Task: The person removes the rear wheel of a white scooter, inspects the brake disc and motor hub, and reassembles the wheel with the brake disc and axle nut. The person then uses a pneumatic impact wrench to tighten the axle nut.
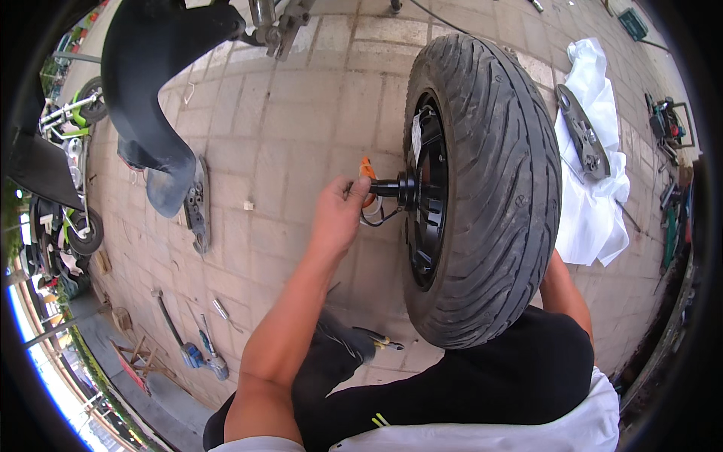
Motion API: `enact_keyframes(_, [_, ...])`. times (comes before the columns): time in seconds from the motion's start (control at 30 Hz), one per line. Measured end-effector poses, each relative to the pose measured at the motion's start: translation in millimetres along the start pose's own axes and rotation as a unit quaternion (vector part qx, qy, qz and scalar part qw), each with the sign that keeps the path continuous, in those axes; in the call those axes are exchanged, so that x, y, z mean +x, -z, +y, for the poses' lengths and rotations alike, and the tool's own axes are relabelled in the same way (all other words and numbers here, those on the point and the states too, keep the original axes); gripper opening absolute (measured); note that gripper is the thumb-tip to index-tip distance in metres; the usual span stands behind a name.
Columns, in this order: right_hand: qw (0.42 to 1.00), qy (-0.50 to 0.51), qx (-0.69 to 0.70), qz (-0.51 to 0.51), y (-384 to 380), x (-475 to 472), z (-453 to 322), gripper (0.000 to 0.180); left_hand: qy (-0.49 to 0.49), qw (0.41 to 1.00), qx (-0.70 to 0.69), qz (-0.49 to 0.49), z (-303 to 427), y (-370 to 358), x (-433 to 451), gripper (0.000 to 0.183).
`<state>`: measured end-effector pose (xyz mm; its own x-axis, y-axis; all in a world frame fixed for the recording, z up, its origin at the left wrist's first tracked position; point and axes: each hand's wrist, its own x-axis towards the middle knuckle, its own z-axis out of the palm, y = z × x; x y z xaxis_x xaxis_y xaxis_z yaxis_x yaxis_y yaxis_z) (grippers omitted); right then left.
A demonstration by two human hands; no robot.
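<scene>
A hub-motor wheel with a black rubber tyre (491,192) stands upright before me, above my right thigh. My left hand (343,206) grips the end of its black axle (387,187), thumb on top. Orange and dark cables (367,169) come out beside the axle and loop by my fingers. My right forearm (566,288) reaches behind the tyre, which hides my right hand. The wheel's rim (432,192) is black and has a white label. To the left hangs a black scooter fender (135,101), with metal fork or suspension parts (277,34) at the top.
A metal swingarm part (587,135) lies on white sheeting (593,220) at right. Another metal arm (197,206) lies left. A hammer (168,316), screwdriver-like tools (212,350) and pliers (390,342) are on the brick paving. Green scooters (79,226) stand far left; power tools (669,124) lie far right.
</scene>
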<state>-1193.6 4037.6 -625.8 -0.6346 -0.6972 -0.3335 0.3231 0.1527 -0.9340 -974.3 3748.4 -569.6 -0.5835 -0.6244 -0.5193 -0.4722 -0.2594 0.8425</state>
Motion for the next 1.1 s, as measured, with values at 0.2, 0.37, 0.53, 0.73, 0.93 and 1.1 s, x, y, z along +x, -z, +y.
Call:
enact_keyframes(0.2, [0.956, 0.020, -0.289, 0.041, 0, 11, -70, 0.037, -0.037, 0.994, 0.098, -0.019, 5, 6, 13, 0.046])
enact_keyframes(0.37, [0.866, 0.382, -0.323, 0.015, -91, -16, -213, 0.059, -0.028, 0.994, 0.088, -0.062, 16, 19, 23, 0.043])
enact_keyframes(0.53, [0.681, 0.383, -0.621, -0.071, -110, -16, -248, 0.059, -0.014, 0.992, 0.085, -0.097, 6, 51, 64, 0.036])
enact_keyframes(0.73, [0.708, 0.346, -0.613, -0.053, -78, -24, -240, 0.051, -0.021, 0.980, 0.081, -0.179, -29, 11, 79, 0.029])
enact_keyframes(0.93, [0.715, 0.311, -0.626, -0.024, -67, -28, -237, 0.049, -0.155, 0.983, 0.031, -0.096, -62, -1, 101, 0.020])
enact_keyframes(1.1, [0.712, 0.313, -0.629, -0.012, -65, -31, -233, 0.047, -0.235, 0.971, -0.025, 0.017, -37, -7, 97, 0.017])
